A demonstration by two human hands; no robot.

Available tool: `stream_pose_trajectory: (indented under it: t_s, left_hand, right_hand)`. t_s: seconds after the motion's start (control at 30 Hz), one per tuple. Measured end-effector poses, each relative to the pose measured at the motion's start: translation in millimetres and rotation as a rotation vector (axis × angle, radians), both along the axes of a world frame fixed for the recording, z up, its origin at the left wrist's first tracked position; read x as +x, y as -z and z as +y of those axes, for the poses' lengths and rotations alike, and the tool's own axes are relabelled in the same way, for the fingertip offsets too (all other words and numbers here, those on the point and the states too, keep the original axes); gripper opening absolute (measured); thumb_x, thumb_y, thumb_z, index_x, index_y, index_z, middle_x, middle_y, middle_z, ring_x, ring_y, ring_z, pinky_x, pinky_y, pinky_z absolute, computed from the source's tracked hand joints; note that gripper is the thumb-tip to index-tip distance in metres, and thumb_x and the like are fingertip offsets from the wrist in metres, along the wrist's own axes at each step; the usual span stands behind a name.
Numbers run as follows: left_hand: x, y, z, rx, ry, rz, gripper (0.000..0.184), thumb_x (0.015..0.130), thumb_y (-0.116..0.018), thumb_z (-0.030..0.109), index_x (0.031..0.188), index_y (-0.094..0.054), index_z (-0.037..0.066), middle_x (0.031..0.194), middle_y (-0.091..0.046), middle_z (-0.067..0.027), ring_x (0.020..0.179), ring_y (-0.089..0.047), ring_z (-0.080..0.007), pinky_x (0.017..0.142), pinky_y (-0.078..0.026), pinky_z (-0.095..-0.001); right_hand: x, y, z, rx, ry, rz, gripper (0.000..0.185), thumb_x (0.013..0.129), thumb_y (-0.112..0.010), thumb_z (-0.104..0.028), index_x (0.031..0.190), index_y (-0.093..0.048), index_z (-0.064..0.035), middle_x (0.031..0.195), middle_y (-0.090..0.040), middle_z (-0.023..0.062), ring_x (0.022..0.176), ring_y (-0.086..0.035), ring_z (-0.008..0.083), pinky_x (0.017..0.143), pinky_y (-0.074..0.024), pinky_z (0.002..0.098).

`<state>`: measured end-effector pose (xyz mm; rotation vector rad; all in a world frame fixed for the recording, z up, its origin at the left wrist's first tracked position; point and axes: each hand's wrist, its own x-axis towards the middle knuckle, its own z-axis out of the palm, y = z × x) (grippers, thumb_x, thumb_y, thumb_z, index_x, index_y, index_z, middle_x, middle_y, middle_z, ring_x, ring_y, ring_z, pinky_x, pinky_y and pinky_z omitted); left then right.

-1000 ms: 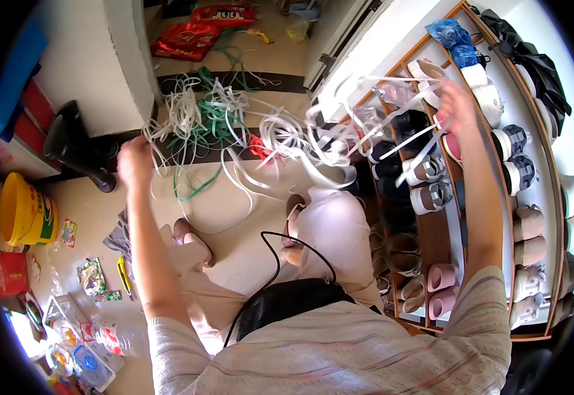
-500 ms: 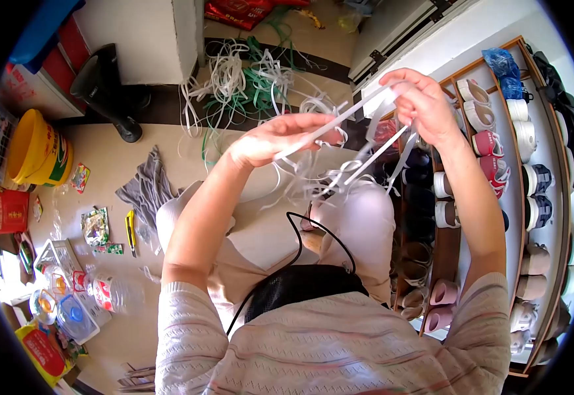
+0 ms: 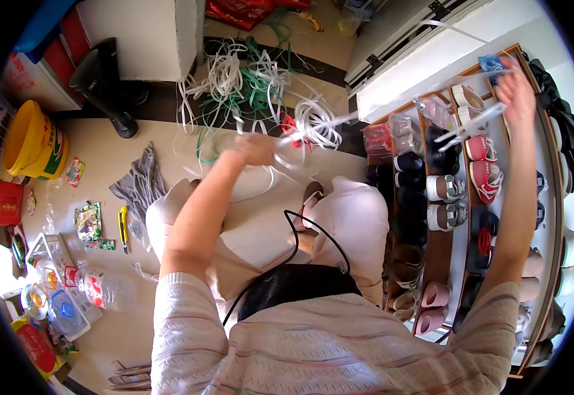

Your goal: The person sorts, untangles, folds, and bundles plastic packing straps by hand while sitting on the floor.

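Head cam: beige tile floor with a dark band across it, and a tangle of white and green strapping sprawled over that band. Right hand is up over the shoe rack, fingers curled round some white strap. Left hand is near the tangle, too blurred to tell its grip. Rack crowds the right arm; there's more room leftward, over tile and a grey cloth.

A yellow bucket sits near a black boot, and shoes line a wooden rack.
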<state>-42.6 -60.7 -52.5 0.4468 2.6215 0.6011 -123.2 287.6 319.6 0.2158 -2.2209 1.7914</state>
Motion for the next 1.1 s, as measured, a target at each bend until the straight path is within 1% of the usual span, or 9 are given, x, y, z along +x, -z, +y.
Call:
stream_pose_trajectory:
  t_s: [0.07,0.33,0.43,0.5,0.6,0.77,0.9,0.97,1.1]
  left_hand:
    - [-10.1,9.3,-35.5,-0.034,-0.134,-0.056,0.045,0.060,-0.070,0.039,0.100,-0.065,0.020,0.108,-0.060,-0.0070,0.104,-0.055,-0.0255,0.083,-0.048,-0.0398]
    - [-15.1,19.8,-98.5,-0.135,-0.734,0.024,0.032,0.065,-0.062,0.020,0.096,-0.065,0.010,0.102,-0.062,-0.0133,0.097,-0.059,-0.0299,0.083,-0.048,-0.0363]
    - [-5.1,17.9,-114.3,-0.219,-0.808,-0.066,0.028,0.070,-0.061,0.022,0.096,-0.066,0.014,0.108,-0.060,-0.0138,0.103,-0.057,-0.0280,0.086,-0.046,-0.0354]
    - [-10.4,31.8,-123.4,-0.157,-0.794,0.013,0.030,0.070,-0.063,0.025,0.097,-0.066,0.011,0.095,-0.064,-0.0128,0.091,-0.061,-0.0285,0.080,-0.048,-0.0361]
    - [-16.8,21.0,-113.5,0.360,-0.809,-0.004,0.032,0.070,-0.069,0.026,0.094,-0.064,0.005,0.073,-0.065,-0.0099,0.064,-0.062,-0.0206,0.060,-0.049,-0.0342]
    - [-19.5,-3.7,-77.5,1.314,-0.698,-0.273,0.018,0.083,-0.062,0.018,0.088,-0.061,0.001,0.067,-0.059,-0.0047,0.055,-0.056,-0.0123,0.047,-0.045,-0.0242]
    - [-2.3,-42.0,-57.5,1.585,-0.679,-0.381,0.021,0.084,-0.061,0.022,0.089,-0.061,0.001,0.072,-0.062,-0.0070,0.057,-0.060,-0.0149,0.050,-0.049,-0.0261]
    - [-1.6,-42.0,-57.9,1.662,-0.584,-0.389,0.024,0.085,-0.060,0.024,0.093,-0.060,0.002,0.076,-0.064,-0.0084,0.063,-0.063,-0.0174,0.053,-0.052,-0.0274]
    - [0.7,-43.1,-56.4,1.762,-0.501,-0.413,0.028,0.087,-0.056,0.024,0.103,-0.057,0.002,0.089,-0.064,-0.0111,0.077,-0.064,-0.0200,0.063,-0.054,-0.0306]
  right_hand:
    - [-5.6,-25.5,49.6,0.052,0.178,0.050,0.027,0.094,-0.042,-0.020,0.107,-0.052,0.0012,0.052,-0.023,-0.0081,0.040,-0.021,0.0022,0.034,-0.0167,0.0188]
    - [9.8,-99.6,189.2,0.125,0.519,0.127,0.027,0.092,-0.047,-0.028,0.103,-0.057,-0.0058,0.053,-0.030,-0.0091,0.040,-0.022,0.0019,0.033,-0.0167,0.0181]
    - [9.6,-168.4,302.2,0.201,0.497,0.167,0.023,0.093,-0.044,-0.024,0.102,-0.057,-0.0073,0.053,-0.029,-0.0100,0.040,-0.024,0.0014,0.034,-0.0171,0.0178]
    - [19.0,-193.8,331.2,0.272,0.553,0.181,0.025,0.091,-0.047,-0.032,0.107,-0.058,-0.0146,0.052,-0.027,-0.0113,0.039,-0.020,0.0000,0.032,-0.0162,0.0170]
    - [56.5,-135.9,207.5,0.545,0.592,0.032,0.025,0.091,-0.045,-0.027,0.105,-0.058,-0.0111,0.053,-0.027,-0.0107,0.040,-0.021,0.0006,0.033,-0.0159,0.0179]
    - [40.6,-23.2,113.8,0.592,0.293,-0.184,0.025,0.088,-0.042,-0.018,0.107,-0.056,-0.0114,0.058,-0.032,-0.0096,0.042,-0.025,0.0000,0.034,-0.0186,0.0160]
    - [25.1,68.4,25.3,0.321,0.050,-0.442,0.025,0.088,-0.041,-0.015,0.107,-0.057,-0.0102,0.057,-0.035,-0.0075,0.042,-0.029,0.0018,0.034,-0.0224,0.0161]
    - [12.6,101.5,-10.2,0.173,-0.104,-0.520,0.023,0.089,-0.040,-0.010,0.105,-0.057,-0.0065,0.066,-0.053,0.0019,0.047,-0.043,0.0060,0.039,-0.0330,0.0189]
    - [-6.7,172.2,-80.3,0.020,-0.170,-0.531,0.025,0.085,-0.048,-0.008,0.109,-0.050,-0.0021,0.079,-0.061,0.0109,0.057,-0.056,0.0140,0.046,-0.0430,0.0241]
